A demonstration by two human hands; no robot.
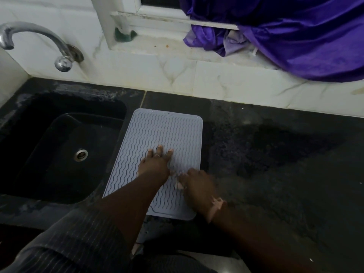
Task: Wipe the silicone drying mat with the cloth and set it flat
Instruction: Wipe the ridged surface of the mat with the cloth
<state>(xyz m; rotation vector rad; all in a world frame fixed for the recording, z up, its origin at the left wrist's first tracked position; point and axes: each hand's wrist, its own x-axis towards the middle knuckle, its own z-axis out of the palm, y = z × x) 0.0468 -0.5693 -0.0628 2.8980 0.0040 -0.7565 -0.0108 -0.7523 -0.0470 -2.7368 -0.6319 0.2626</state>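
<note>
1. The mat (163,146) is a pale grey-blue rectangle with rounded corners, a raised rim and rows of wavy ridges running along its length.
2. It lies flat on the dark surface (275,154), just right of the sink (59,146), its long side running away from the person and its near end close to the surface's front edge.
3. The left hand (155,164) rests on the middle of the mat with fingers spread and straight, pressing it down; a ring shows on one finger.
4. The right hand (199,184) is blurred; its fingers are curled round a small pale cloth (179,185) bunched against the mat's right edge.
5. More pale fabric shows at the right wrist; whether it belongs to the cloth cannot be told.
6. The surface is black speckled stone, with a duller patch to the right of the mat.
7. The sink is black too, smooth and deep, with a round metal drain (80,154).
8. A curved chrome tap (39,42) comes out of the white marbled wall tiles (177,75) above it.
9. Shiny purple fabric (295,36) hangs crumpled over the window sill (157,46) at the upper right.
10. The left arm wears a dark pinstriped sleeve (78,233).
</note>
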